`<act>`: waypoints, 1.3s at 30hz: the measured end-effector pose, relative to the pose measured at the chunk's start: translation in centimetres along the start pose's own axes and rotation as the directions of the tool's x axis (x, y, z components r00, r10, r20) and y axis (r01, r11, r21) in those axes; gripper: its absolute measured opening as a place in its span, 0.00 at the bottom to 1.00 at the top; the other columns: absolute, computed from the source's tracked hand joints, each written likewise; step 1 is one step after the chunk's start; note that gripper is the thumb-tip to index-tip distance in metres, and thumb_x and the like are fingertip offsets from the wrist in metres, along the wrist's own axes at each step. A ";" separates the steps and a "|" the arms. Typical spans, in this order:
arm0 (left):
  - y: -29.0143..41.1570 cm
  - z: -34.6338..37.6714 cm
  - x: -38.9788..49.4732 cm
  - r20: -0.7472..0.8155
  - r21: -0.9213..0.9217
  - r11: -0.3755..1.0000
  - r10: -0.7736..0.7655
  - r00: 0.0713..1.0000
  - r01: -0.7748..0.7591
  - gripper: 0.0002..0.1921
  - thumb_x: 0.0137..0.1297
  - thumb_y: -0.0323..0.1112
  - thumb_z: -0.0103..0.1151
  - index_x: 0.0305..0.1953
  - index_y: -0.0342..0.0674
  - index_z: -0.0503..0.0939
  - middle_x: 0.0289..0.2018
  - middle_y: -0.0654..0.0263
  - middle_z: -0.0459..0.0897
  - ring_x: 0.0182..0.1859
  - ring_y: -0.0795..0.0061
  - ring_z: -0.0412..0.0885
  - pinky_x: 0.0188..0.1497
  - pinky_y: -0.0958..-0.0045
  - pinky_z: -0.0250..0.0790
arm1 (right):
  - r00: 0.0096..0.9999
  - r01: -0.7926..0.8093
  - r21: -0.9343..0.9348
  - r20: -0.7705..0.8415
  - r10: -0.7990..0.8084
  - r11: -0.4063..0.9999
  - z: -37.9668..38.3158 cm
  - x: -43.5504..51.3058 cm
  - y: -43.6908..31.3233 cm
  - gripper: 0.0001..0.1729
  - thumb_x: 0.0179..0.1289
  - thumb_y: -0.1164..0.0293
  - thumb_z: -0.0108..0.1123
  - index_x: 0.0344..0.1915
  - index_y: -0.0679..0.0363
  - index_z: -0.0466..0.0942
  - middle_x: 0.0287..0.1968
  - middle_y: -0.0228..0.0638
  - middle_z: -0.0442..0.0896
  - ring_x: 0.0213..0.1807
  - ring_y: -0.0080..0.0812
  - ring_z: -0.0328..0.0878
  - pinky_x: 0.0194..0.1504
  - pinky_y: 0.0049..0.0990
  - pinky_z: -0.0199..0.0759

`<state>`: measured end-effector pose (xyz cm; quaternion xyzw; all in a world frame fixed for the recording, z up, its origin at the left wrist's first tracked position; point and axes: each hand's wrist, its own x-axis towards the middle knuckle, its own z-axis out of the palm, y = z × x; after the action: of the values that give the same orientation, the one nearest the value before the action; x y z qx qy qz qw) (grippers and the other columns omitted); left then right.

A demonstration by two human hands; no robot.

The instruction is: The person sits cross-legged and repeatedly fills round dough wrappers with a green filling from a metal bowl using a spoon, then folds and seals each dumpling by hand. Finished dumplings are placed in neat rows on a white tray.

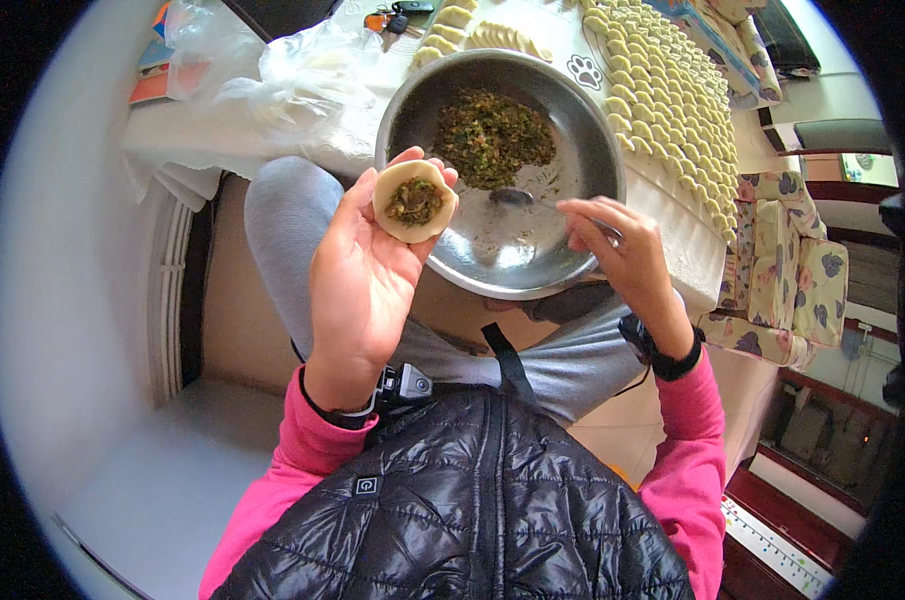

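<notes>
My left hand (pixel 373 262) is palm up and holds a round dumpling wrapper (pixel 385 219) with a mound of chopped filling (pixel 416 201) at its centre. The wrapper lies flat on my fingers, unfolded. In my right hand (pixel 610 232) is the handle of a metal spoon (pixel 514 196), whose bowl hangs low over the inside of a large steel basin (pixel 606 176). More of the chopped green and brown filling (pixel 493 139) lies heaped in the basin's far part. My left fingertips are over the basin's near left rim.
Rows of folded dumplings (pixel 658 112) cover the table's right side. Behind the basin are more dumplings (pixel 445 34) and a fanned stack of wrappers (pixel 508 37). Plastic bags (pixel 302 75) and keys (pixel 397 22) lie at the back left. A floral armchair (pixel 782 277) stands at the right.
</notes>
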<state>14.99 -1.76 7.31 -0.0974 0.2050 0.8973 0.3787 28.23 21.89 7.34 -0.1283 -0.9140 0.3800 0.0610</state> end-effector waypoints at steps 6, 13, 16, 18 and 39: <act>-0.1 -0.2 -0.2 0.022 -0.001 1.000 0.000 1.000 0.000 0.21 0.76 0.39 0.39 0.58 0.26 0.67 0.53 0.48 0.75 0.59 0.57 0.73 0.64 0.62 0.67 | 0.991 0.025 0.063 -0.135 -0.016 0.998 -2.6 3.0 0.4 0.12 0.65 0.76 0.58 0.47 0.62 0.82 0.32 0.33 0.82 0.30 0.21 0.78 0.32 0.21 0.73; -0.5 0.0 -0.1 0.019 0.024 1.000 0.010 1.000 -0.011 0.21 0.75 0.39 0.40 0.58 0.26 0.67 0.53 0.49 0.75 0.59 0.57 0.73 0.64 0.62 0.67 | 0.996 -0.027 0.127 0.082 0.017 0.992 -0.5 2.1 0.0 0.11 0.67 0.76 0.56 0.47 0.65 0.82 0.32 0.30 0.80 0.31 0.18 0.75 0.36 0.17 0.71; -0.4 0.1 -0.3 0.023 0.025 1.000 0.015 1.000 -0.015 0.21 0.75 0.39 0.40 0.58 0.27 0.67 0.53 0.49 0.75 0.59 0.57 0.73 0.63 0.62 0.67 | 0.996 -0.085 0.149 -0.024 0.089 0.985 -1.1 3.2 0.8 0.12 0.68 0.75 0.56 0.48 0.65 0.81 0.32 0.29 0.81 0.31 0.17 0.75 0.36 0.17 0.71; -0.4 0.1 -0.4 0.014 0.031 0.999 0.021 1.000 -0.022 0.21 0.75 0.39 0.40 0.58 0.27 0.67 0.53 0.49 0.75 0.59 0.57 0.73 0.63 0.62 0.68 | 0.987 -0.072 0.204 -0.126 0.099 0.976 -2.1 2.9 1.2 0.12 0.68 0.75 0.56 0.47 0.65 0.81 0.32 0.31 0.82 0.31 0.18 0.76 0.36 0.18 0.72; -1.6 0.5 0.0 -0.031 0.069 0.997 -0.040 0.999 0.042 0.21 0.75 0.38 0.37 0.59 0.27 0.66 0.56 0.48 0.74 0.61 0.56 0.73 0.64 0.61 0.67 | 0.986 -0.122 0.148 -0.096 0.137 0.981 -1.3 1.4 1.2 0.12 0.67 0.74 0.57 0.48 0.66 0.81 0.31 0.31 0.81 0.30 0.17 0.75 0.33 0.17 0.71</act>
<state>16.19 -0.56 7.26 -0.1014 0.2398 0.8800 0.3972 27.38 23.99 7.40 -0.2030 -0.8699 0.4398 0.0933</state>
